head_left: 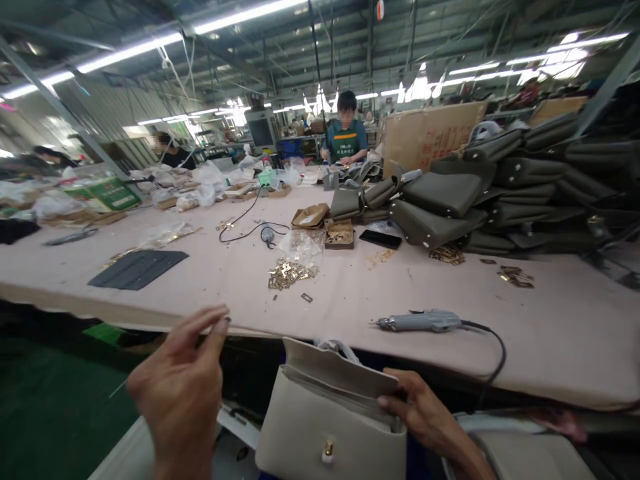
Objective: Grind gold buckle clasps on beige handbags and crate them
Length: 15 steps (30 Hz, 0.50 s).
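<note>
A beige handbag (333, 427) with a gold clasp (328, 451) on its front sits low in front of me, its flap (340, 367) lifted. My right hand (417, 407) grips the flap's right corner between thumb and fingers. To the left of the bag, raised near the table's front edge, is my left hand (187, 367). Its thumb and forefinger are pinched together, with a tiny dark thing at the tips, too small to name. On the table beyond the bag lies a grey electric screwdriver (420, 321) with a black cord.
A heap of small gold metal fittings (287, 272) lies mid-table, beside a small box of parts (339, 236). Dark olive bags (525, 180) are piled at the right. A black phone (381, 239) and dark sheet (140, 269) lie on the table. A co-worker (346, 137) sits opposite.
</note>
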Tool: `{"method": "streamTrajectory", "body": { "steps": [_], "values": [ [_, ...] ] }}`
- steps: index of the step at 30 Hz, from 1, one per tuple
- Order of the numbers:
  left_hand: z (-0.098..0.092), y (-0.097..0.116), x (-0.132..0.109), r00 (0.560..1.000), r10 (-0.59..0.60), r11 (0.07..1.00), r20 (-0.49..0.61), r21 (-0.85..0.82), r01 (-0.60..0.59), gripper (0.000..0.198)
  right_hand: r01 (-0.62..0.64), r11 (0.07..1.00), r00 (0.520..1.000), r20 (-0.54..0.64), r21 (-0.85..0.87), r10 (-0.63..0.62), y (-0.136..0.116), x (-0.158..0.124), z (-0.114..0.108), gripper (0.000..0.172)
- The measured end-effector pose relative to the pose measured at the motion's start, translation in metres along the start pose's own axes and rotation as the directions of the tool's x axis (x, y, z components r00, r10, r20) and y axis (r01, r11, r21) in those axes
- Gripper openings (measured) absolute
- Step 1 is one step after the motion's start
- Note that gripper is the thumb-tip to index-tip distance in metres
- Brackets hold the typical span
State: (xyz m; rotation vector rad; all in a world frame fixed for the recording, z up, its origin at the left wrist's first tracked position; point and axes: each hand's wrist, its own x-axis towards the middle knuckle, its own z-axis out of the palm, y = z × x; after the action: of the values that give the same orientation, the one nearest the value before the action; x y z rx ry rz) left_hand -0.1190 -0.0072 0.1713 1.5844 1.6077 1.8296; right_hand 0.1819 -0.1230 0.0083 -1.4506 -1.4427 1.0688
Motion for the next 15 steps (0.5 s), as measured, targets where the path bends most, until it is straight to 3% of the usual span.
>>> {"method": "streamTrajectory", "body": {
  "steps": [2, 3, 5, 6, 8, 10, 11, 13, 15],
  "values": [
    [-0.002, -0.013, 0.013, 0.997, -0.014, 0.983, -0.075, 0.183, 0.027, 0.051, -0.002, 1.000, 0.998, 0.066, 0.028, 0.000, -0.003, -0.001, -0.006, 0.033],
    [-0.001, -0.018, 0.013, 0.996, -0.082, 0.983, -0.047, 0.161, 0.088, 0.057, -0.001, 0.999, 0.995, 0.095, 0.043, -0.004, -0.004, -0.001, -0.008, 0.034],
    [0.006, -0.024, -0.003, 0.947, -0.271, 0.960, 0.174, -0.030, 0.280, 0.054, -0.002, 0.996, 0.990, 0.144, 0.085, -0.011, -0.006, -0.001, -0.011, 0.034],
    [0.013, -0.024, -0.016, 0.877, -0.345, 0.909, 0.334, -0.113, 0.401, 0.053, -0.004, 0.994, 0.987, 0.162, 0.112, -0.014, -0.008, -0.001, -0.011, 0.034],
    [0.029, -0.019, -0.045, 0.677, -0.424, 0.779, 0.602, -0.139, 0.611, 0.058, -0.019, 0.987, 0.984, 0.179, 0.162, -0.011, -0.010, -0.001, -0.012, 0.033],
    [0.046, -0.011, -0.069, 0.471, -0.462, 0.645, 0.751, -0.080, 0.760, 0.065, -0.039, 0.978, 0.986, 0.168, 0.206, 0.004, -0.012, -0.003, -0.012, 0.033],
    [0.053, -0.007, -0.076, 0.390, -0.475, 0.582, 0.788, -0.051, 0.812, 0.067, -0.050, 0.972, 0.986, 0.166, 0.229, 0.012, -0.012, -0.004, -0.013, 0.034],
    [0.061, 0.000, -0.085, 0.295, -0.500, 0.474, 0.814, -0.027, 0.880, 0.065, -0.075, 0.955, 0.982, 0.186, 0.288, 0.021, -0.011, -0.007, -0.014, 0.038],
    [0.064, 0.004, -0.087, 0.259, -0.516, 0.419, 0.816, -0.023, 0.907, 0.062, -0.108, 0.931, 0.976, 0.215, 0.348, 0.033, -0.007, -0.010, -0.015, 0.041]
  ]
}}
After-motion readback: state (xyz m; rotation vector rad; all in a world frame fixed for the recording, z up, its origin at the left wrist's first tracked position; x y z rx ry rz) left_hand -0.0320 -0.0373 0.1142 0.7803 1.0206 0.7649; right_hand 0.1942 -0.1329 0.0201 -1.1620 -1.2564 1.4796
